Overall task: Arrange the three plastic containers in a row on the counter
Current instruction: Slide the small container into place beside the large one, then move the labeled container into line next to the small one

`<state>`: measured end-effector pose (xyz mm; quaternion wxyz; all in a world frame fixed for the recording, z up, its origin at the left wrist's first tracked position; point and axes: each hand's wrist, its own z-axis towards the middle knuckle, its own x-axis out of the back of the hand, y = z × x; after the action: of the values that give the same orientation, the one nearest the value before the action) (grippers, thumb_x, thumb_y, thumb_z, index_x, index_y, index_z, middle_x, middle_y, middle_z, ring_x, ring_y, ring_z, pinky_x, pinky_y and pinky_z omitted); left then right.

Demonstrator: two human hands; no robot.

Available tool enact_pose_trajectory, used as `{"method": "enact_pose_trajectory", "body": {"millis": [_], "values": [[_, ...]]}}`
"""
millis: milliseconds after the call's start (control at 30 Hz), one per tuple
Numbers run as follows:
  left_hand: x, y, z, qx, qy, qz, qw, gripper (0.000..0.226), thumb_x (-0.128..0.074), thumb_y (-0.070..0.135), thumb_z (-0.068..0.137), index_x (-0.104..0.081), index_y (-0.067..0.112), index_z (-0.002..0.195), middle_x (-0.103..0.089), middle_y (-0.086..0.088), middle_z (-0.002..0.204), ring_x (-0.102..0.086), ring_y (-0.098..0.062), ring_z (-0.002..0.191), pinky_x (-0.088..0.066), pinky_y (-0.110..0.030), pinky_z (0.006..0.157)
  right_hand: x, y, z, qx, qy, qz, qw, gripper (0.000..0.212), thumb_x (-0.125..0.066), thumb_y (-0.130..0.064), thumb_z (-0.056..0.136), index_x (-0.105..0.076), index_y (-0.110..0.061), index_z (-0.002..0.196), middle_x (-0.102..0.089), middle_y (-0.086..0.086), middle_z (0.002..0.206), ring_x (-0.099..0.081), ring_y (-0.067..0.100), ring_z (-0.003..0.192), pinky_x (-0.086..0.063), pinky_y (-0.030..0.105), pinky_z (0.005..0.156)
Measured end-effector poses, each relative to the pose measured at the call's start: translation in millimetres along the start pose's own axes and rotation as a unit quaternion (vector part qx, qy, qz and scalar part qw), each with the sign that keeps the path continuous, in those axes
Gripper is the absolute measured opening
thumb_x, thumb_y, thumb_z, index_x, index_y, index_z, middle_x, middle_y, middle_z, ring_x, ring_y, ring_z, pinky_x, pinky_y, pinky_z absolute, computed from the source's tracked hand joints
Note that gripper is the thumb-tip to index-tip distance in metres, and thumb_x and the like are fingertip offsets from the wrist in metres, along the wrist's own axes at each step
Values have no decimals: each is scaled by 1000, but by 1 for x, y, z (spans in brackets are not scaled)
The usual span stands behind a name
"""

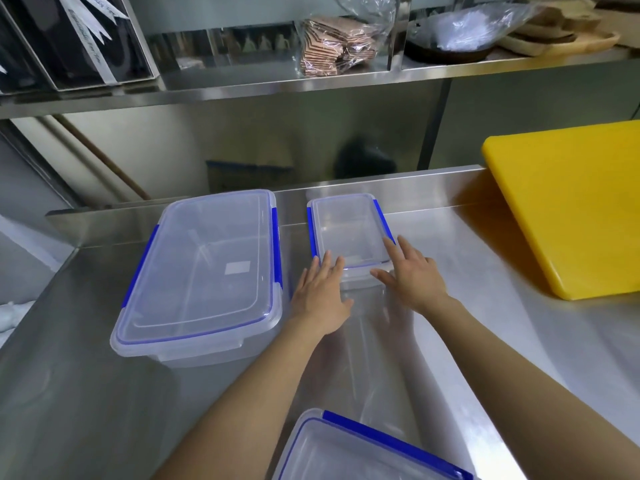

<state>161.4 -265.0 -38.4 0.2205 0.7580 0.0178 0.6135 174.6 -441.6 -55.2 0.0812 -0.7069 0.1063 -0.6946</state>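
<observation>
Three clear plastic containers with blue clips stand on the steel counter (467, 278). The large container (204, 268) is at the left. The small container (349, 230) stands to its right, against the back ledge. A third container (363, 452) shows only partly at the bottom edge. My left hand (320, 296) lies with fingers spread at the small container's near left corner, fingertips touching its lid. My right hand (414, 275) rests with fingers apart against its near right corner. Neither hand is closed around it.
A yellow cutting board (571, 202) lies at the right, close to the small container's side. A steel shelf (311, 84) overhead carries a plastic bag of brown pieces (332, 46), dark boxes (69, 39) and wooden trays (561, 36). The counter's left edge drops off.
</observation>
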Motion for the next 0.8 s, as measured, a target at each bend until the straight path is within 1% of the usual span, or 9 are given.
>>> {"method": "enact_pose_trajectory", "body": {"millis": [100, 167, 233, 367, 467, 533, 633, 700, 800], "values": [[5, -1, -25, -2, 17, -82, 997, 66, -51, 40, 89, -19, 23, 145, -16, 0, 158, -16, -21, 143, -18, -38, 115, 10, -5, -17, 29, 43, 52, 997, 61, -45, -45, 90, -27, -16, 141, -38, 13, 145, -42, 32, 126, -36, 44, 100], [9, -5, -46, 19, 21, -134, 991, 60, -52, 44, 87, -31, 25, 140, -35, 1, 150, -37, -22, 134, -36, -41, 107, 17, -11, -31, 33, 13, 107, 994, 56, -49, -42, 89, -37, -16, 136, -48, 11, 137, -51, 31, 118, -43, 41, 95], [13, -12, -67, 39, 10, -156, 987, 58, -53, 49, 85, -37, 26, 136, -44, 1, 143, -46, -21, 127, -43, -42, 102, 22, -18, -46, 41, -46, 155, 986, 51, -54, -42, 87, -45, -17, 131, -54, 8, 133, -57, 25, 111, -45, 35, 91], [20, -23, -105, 76, -52, -210, 973, 61, -59, 49, 81, -42, 23, 133, -51, -3, 138, -52, -19, 120, -44, -38, 100, 31, -33, -74, 63, -122, 207, 969, 52, -59, -43, 84, -49, -19, 128, -57, 5, 127, -57, 17, 99, -47, 30, 86], [28, -31, -130, 103, -156, -232, 955, 70, -62, 51, 79, -38, 20, 137, -47, -7, 140, -49, -18, 122, -39, -30, 101, 36, -40, -96, 43, -280, 245, 927, 59, -63, -46, 79, -46, -21, 130, -57, 1, 121, -56, 16, 101, -48, 29, 84], [31, -35, -147, 119, -216, -238, 939, 77, -62, 56, 76, -33, 24, 140, -42, -4, 143, -47, -20, 123, -38, -37, 106, 37, -41, -111, 40, -352, 238, 904, 64, -66, -46, 76, -45, -21, 131, -58, 1, 121, -59, 16, 101, -52, 31, 85], [33, -43, -170, 157, -280, -258, 911, 88, -67, 56, 71, -22, 30, 142, -39, -1, 144, -50, -23, 120, -46, -49, 98, 37, -39, -130, 37, -404, 210, 890, 68, -68, -48, 73, -44, -20, 131, -59, 0, 122, -61, 16, 104, -54, 36, 88], [31, -48, -181, 173, -333, -248, 893, 93, -73, 48, 69, -19, 31, 142, -40, -5, 144, -47, -27, 123, -53, -51, 87, 35, -39, -140, 33, -426, 192, 883, 66, -69, -47, 73, -47, -20, 128, -60, 2, 120, -62, 19, 104, -56, 36, 86], [27, -51, -193, 171, -388, -240, 873, 82, -81, 28, 67, -29, 27, 131, -51, -10, 131, -52, -31, 119, -56, -49, 79, 30, -38, -152, 26, -451, 197, 870, 46, -72, -39, 74, -56, -22, 113, -65, 0, 108, -66, 21, 97, -58, 35, 81]]}}
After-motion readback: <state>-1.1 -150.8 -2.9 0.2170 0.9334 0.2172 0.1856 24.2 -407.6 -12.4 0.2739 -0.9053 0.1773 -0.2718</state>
